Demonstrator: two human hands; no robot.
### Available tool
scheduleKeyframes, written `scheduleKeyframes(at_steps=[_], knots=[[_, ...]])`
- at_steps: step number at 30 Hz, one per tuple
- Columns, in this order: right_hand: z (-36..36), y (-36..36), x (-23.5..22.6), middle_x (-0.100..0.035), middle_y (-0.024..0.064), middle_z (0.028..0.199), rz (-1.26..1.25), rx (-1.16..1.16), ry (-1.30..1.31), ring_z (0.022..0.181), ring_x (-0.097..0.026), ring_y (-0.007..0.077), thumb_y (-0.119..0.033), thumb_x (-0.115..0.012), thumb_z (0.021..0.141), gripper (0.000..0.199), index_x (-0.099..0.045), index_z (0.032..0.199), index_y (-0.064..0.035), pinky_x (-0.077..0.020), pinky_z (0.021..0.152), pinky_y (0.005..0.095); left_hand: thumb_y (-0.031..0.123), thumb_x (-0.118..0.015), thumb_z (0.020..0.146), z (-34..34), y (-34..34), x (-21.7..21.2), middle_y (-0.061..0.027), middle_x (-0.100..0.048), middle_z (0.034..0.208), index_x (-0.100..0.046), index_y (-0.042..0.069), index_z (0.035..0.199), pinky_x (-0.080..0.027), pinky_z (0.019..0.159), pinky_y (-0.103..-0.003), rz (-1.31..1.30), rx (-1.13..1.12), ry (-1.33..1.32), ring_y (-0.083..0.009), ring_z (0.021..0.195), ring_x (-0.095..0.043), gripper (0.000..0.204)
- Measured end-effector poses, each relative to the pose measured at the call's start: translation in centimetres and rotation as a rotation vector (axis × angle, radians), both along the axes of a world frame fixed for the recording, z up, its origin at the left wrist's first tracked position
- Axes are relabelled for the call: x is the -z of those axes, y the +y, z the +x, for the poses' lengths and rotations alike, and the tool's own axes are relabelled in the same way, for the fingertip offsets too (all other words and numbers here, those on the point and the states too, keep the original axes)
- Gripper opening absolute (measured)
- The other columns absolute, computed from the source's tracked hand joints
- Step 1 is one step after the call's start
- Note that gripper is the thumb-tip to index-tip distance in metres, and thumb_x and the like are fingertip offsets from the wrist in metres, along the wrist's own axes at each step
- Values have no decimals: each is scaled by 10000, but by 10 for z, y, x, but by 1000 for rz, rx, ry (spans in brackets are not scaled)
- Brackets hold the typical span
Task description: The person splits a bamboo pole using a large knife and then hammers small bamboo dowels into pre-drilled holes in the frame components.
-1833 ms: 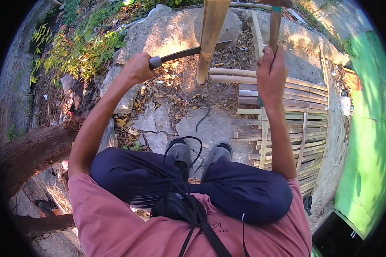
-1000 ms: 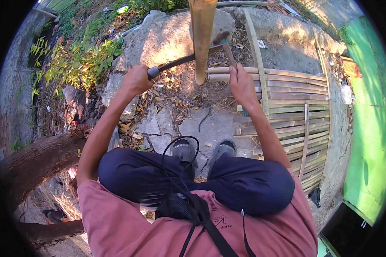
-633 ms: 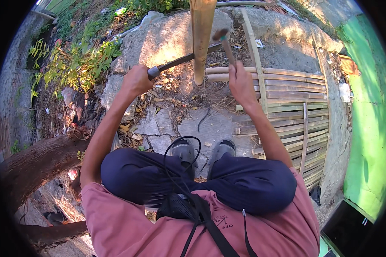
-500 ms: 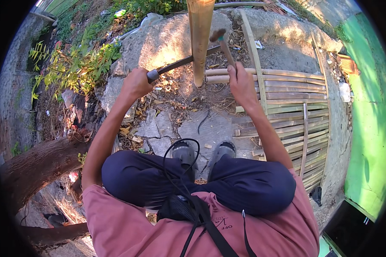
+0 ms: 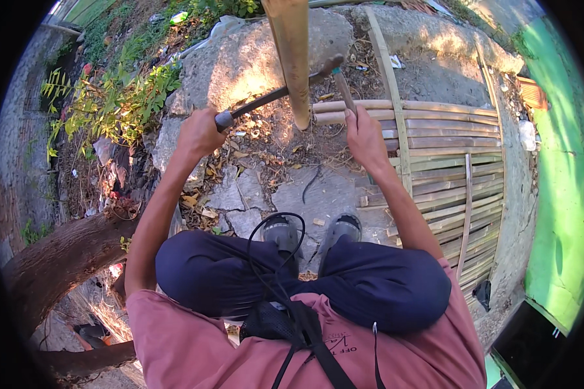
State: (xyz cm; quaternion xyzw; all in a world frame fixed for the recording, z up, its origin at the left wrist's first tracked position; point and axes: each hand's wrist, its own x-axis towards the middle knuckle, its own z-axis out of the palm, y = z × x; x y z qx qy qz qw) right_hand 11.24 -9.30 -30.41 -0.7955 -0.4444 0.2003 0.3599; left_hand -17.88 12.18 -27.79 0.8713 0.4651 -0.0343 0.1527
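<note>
"What do the hands have?"
"My left hand [image 5: 201, 134] is wrapped round the handle end of a long knife [image 5: 261, 102]. My right hand [image 5: 368, 139] is closed on the wooden handle of a hammer [image 5: 344, 89], below its head."

"And the bamboo pole [image 5: 291, 58]?"
"Ahead of me, between the two hands, tilted slightly, its lower end down by the ground. The blade shows on both sides of it; how deep it sits, I can't tell. The hammer head is at the blade's far end, touching or just beside it, I can't say."

"How would it handle?"
"Stiff and light for its bulk, I'd judge, smooth enough to slip, readier to crack lengthwise than bend. I'd hold it well above the blade. The knife I'd take only by its handle; the hammer is probably head-heavy."

"Looks?"
"The pole's round and tan, the blade dark and narrow with a grey collar. Out to the right, bamboo slats [image 5: 451, 141] lie side by side."
</note>
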Motion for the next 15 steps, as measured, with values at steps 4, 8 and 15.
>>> scheduleKeyframes(at_steps=[4,8,15], knots=[[8,11,-22,-587,173,636,115,10,130,554,-596,330,-289,-498,1056,315,-617,1036,2,-433,546,432,177,-753,761,-12,5,6,-237,-699,786,-721,-24,848,-538,702,-486,-52,-20,-17,-400,743,-698,222],[20,-17,-36,-387,-68,648,225,141,460,561,-339,12,-271,-448,1092,296,-612,1012,-38,-288,484,208,138,-741,747,-17,0,15,-234,-689,752,-728,-20,827,-525,674,-474,-22,-5,-64,-397,693,-681,178],[27,-47,-14,-553,-23,675,356,170,471,543,-497,43,-222,-558,1055,209,-588,1090,-19,-360,473,224,118,-732,751,-10,-11,-5,-227,-712,822,-759,38,920,-546,754,-486,-155,-41,16,-411,763,-682,188]])
